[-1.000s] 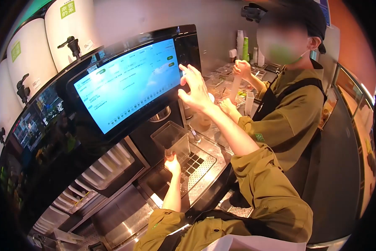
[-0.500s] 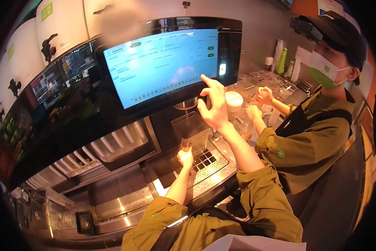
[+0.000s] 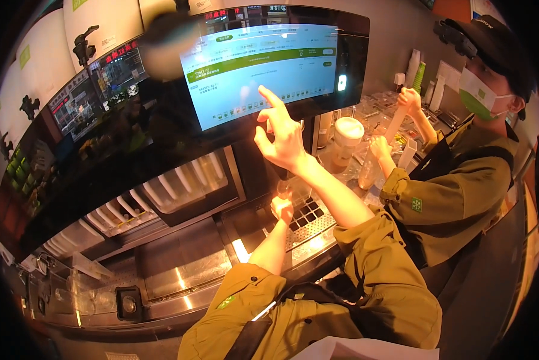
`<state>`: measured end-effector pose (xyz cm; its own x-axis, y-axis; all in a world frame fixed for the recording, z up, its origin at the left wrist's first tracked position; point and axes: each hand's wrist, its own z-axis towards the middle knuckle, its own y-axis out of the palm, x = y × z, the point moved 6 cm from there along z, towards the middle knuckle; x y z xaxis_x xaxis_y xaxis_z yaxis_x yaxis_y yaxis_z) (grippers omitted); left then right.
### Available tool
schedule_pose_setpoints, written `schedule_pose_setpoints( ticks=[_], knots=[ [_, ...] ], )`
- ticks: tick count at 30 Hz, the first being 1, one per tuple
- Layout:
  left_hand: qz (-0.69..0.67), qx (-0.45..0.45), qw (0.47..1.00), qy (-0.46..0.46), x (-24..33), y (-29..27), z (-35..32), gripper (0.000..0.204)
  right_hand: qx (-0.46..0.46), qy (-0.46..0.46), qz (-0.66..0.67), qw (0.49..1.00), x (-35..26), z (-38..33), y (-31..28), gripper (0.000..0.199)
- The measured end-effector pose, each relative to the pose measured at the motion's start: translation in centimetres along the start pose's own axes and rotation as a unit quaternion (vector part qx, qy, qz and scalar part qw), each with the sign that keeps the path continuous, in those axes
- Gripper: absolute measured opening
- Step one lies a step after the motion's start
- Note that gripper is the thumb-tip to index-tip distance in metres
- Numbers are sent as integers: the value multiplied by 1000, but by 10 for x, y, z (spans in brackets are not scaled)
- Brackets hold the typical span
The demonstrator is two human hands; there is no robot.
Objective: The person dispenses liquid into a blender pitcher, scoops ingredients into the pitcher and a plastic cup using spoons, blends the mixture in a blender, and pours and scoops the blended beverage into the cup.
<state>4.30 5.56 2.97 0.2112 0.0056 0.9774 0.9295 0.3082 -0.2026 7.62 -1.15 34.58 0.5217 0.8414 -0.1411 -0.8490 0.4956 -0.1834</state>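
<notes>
My right hand (image 3: 283,135) is raised in front of a wide touch screen (image 3: 263,66). Its index finger points at the lower middle of the display, with the thumb and other fingers loosely apart and nothing held. Whether the fingertip touches the glass I cannot tell. Lower down, my left hand (image 3: 282,208) is closed around the handle (image 3: 283,189) of a clear plastic pitcher above the drip grate (image 3: 311,219). Most of the pitcher is hidden behind my right hand and forearm. A green row runs across the upper part of the display.
To the right, a masked co-worker (image 3: 455,186) holds a long pale strip-like thing (image 3: 398,123) upright over the counter. A white-lidded cup (image 3: 348,133) stands near their hands. Green stacked cups (image 3: 420,77) are farther back. A steel counter (image 3: 182,264) lies at left below dispenser spouts.
My right hand has moved left along the screen, and a green row now appears on it. The pitcher has become mostly hidden. The co-worker's far hand has risen. My view has shifted slightly.
</notes>
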Motion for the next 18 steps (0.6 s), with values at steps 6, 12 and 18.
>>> schedule_pose_setpoints(
  ticks=[6,12,18],
  knots=[
    [44,8,998,-53,-5,-2,2,41,12,1,-36,999,-2,36,-1,16],
    [46,38,998,-18,-6,-2,3,41,32,58,15,998,6,84,-30,22],
    [41,38,998,-34,-13,-3,6,40,133,11,-49,990,-25,-28,-71,18]
  ],
)
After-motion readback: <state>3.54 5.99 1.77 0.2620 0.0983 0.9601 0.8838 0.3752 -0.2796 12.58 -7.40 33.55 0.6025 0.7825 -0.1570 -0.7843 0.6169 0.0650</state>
